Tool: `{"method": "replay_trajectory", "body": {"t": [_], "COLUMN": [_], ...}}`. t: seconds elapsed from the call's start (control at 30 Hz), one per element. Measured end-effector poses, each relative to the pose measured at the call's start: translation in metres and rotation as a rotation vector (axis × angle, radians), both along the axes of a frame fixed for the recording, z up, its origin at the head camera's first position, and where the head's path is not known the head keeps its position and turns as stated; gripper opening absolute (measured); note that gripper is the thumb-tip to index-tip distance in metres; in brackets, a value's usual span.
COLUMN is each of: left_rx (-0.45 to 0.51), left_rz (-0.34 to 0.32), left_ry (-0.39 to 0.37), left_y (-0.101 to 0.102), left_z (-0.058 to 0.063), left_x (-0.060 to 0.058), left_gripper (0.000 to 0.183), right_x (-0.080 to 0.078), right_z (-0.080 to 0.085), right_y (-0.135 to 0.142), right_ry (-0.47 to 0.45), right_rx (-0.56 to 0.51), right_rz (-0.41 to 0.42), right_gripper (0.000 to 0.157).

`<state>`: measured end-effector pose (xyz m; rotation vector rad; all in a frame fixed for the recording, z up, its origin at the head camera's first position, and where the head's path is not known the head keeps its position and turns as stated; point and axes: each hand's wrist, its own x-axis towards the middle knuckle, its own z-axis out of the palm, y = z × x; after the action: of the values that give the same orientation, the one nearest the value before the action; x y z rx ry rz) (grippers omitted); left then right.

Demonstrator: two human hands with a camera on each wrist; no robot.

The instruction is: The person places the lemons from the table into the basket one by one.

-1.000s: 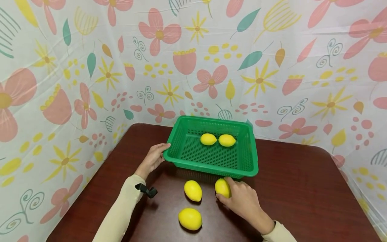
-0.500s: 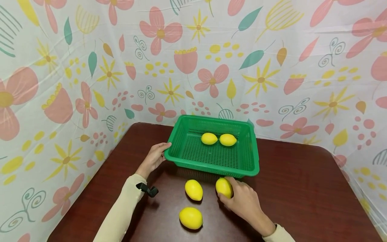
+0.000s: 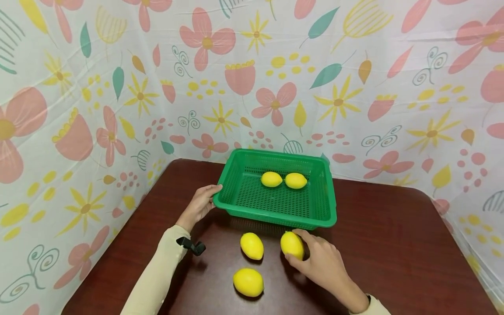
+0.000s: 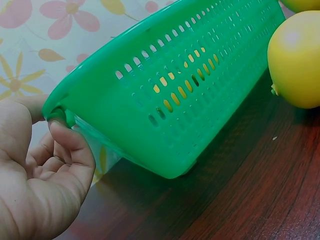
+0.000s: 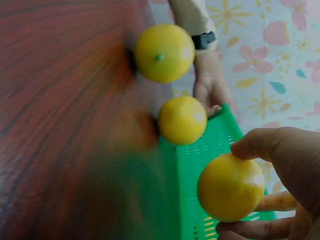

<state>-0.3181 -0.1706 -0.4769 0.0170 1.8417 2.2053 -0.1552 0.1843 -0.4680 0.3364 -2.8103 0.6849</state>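
Note:
My left hand (image 3: 199, 205) grips the left front corner of a green plastic basket (image 3: 271, 213), pinching its rim between thumb and curled fingers, as the left wrist view shows. Inside the basket lie two yellow lemons, a left one (image 3: 271, 179) and a right one (image 3: 295, 180), end to end. My right hand (image 3: 324, 262) holds another lemon (image 5: 231, 187) between thumb and fingers, just in front of the basket's front wall. Two loose lemons rest on the table to its left: one nearer the basket (image 3: 252, 246), the other (image 3: 248, 282) closer to me.
The dark reddish-brown table (image 3: 393, 245) carries everything. A floral-printed cloth (image 3: 275, 65) hangs behind the table and along its sides. A black strap with a bracket (image 3: 191, 246) sits on my left sleeve, sticking out toward the lemons.
My right hand and wrist have shifted slightly right, with the lemon still held in front of the basket. The left hand, the basket and the other lemons stay as they were.

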Motion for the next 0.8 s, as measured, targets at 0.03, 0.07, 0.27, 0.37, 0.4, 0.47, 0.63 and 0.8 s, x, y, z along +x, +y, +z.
{"method": "replay_trajectory", "body": {"t": [0.03, 0.07, 0.27, 0.37, 0.4, 0.47, 0.63, 0.8], "left_rx": [-0.002, -0.004, 0.020, 0.024, 0.020, 0.014, 0.010, 0.014], "left_rz": [0.001, 0.002, 0.012, 0.014, 0.012, 0.007, 0.000, -0.010], "left_ry": [0.000, 0.001, -0.004, -0.006, -0.003, 0.001, 0.015, 0.021], "left_y": [0.000, -0.001, 0.000, 0.000, -0.001, -0.002, -0.003, -0.002], "left_z": [0.000, 0.000, -0.002, -0.003, -0.003, -0.002, -0.001, -0.001], "left_x": [0.000, 0.000, -0.002, -0.003, -0.003, -0.003, -0.002, -0.002], "left_gripper": [0.046, 0.046, 0.043, 0.039, 0.039, 0.040, 0.041, 0.040], "right_x": [0.001, 0.001, 0.004, 0.003, 0.002, -0.001, -0.011, -0.027], "right_z": [0.002, 0.005, 0.020, 0.028, 0.032, 0.039, 0.060, 0.081], "right_y": [0.000, 0.000, 0.000, 0.000, 0.000, 0.000, -0.001, 0.001], "right_ry": [-0.005, -0.010, 0.001, 0.020, 0.028, 0.046, 0.033, -0.036], "right_rx": [-0.004, -0.010, -0.027, -0.021, -0.019, -0.020, -0.041, -0.048], "right_rz": [0.005, 0.011, 0.054, 0.088, 0.101, 0.132, 0.218, 0.291], "right_gripper": [0.058, 0.058, 0.057, 0.057, 0.057, 0.058, 0.058, 0.056]}}
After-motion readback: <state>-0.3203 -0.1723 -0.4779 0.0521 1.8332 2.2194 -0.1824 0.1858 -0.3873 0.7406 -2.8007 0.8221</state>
